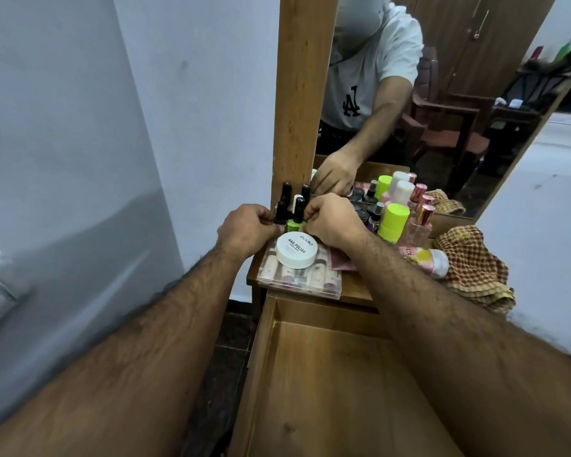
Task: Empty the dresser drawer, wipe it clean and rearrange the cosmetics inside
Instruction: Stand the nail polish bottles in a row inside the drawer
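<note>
**Both hands at the nail polish cluster, drawer pulled out**

Left hand (pixel 244 230) fingers curled around a black-capped bottle (pixel 281 212). Right hand (pixel 332 221) fingers curled, pinching the green nail polish bottle (pixel 294 222) between both sets of fingertips. White nail polish remover tub (pixel 296 251) sat just below the fingers, on a clear case (pixel 299 278). Neon-capped bottles (pixel 391 222) and checked cloth (pixel 472 265) lay right of the right hand. Drawer (pixel 327 374) open, below both wrists.
</note>
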Available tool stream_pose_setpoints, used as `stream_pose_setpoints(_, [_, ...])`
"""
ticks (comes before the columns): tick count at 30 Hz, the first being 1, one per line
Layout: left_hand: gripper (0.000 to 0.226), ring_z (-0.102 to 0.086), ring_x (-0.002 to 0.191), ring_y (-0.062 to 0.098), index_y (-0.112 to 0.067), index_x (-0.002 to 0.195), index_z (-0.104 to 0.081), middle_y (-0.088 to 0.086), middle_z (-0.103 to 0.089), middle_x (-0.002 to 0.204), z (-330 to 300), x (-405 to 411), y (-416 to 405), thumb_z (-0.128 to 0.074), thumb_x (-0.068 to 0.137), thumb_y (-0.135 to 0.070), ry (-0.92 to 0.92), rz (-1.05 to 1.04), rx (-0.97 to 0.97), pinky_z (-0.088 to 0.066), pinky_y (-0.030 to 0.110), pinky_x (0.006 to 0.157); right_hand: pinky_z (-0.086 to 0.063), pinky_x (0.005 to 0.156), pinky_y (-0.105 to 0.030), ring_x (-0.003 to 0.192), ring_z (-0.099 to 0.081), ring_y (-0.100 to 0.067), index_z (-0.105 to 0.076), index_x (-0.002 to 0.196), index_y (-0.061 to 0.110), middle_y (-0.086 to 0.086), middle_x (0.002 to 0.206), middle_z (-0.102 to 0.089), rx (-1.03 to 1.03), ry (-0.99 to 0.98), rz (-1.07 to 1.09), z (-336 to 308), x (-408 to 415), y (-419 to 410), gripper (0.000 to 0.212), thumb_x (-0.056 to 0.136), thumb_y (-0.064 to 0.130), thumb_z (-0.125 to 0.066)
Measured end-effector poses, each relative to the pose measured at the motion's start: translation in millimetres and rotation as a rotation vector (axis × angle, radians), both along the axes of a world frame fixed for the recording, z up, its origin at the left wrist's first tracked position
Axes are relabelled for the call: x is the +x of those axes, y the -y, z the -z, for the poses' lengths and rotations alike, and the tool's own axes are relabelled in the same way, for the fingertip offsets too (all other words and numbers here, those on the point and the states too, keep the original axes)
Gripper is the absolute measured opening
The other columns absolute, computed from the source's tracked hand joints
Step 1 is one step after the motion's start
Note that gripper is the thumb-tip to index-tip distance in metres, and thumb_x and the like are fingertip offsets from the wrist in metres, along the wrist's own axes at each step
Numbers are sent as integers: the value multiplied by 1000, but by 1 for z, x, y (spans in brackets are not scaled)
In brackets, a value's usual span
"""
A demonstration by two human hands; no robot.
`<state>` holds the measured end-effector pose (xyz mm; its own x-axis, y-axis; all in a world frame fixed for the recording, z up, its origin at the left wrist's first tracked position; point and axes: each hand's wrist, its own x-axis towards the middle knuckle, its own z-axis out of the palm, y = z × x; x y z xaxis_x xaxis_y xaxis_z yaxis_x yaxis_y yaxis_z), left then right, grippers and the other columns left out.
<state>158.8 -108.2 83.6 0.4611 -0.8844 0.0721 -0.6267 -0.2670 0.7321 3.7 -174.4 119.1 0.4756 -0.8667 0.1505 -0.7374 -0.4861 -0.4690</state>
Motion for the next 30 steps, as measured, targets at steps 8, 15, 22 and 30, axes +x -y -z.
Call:
stream_pose_setpoints(8, [32, -64, 98, 16, -26, 107, -73, -8, -72, 100, -1, -3, -5, -78, 81, -44, 34, -25, -28, -50, 46, 94, -36, 61, -22, 72, -55, -14, -55, 61, 24, 8, 68, -60, 13, 3, 8, 2, 3, -1, 31, 77, 11, -78])
stream_pose_setpoints(15, [42, -66, 101, 16, -20, 113, -73, -3, -74, 107, -18, -8, -14, -81, 78, -42, -20, -87, -169, -50, 45, 97, -38, 59, -21, 60, -49, -6, -55, 61, 26, 12, 62, -55, 38, 161, 32, -11, -2, -9, 34, 77, 11, -81])
stream_pose_setpoints(22, [40, -68, 93, 11, -21, 110, -74, -6, -75, 102, -65, -20, -33, -82, 77, -41, -11, -45, -299, -53, 45, 94, -36, 55, -19, 71, -53, -10, -66, 83, 21, 4, 79, -65, -75, 221, 6, -63, -23, -40, 15, 79, 14, -79])
stream_pose_setpoints(30, [41, -60, 83, 3, -15, 117, -71, -5, -71, 99, -97, -61, -92, -79, 82, -35, 16, 25, -337, -50, 20, 74, -35, 66, -22, 76, -54, -11, -65, 88, 22, 8, 79, -59, -154, 248, 39, -96, -80, -90, 16, 80, 15, -78])
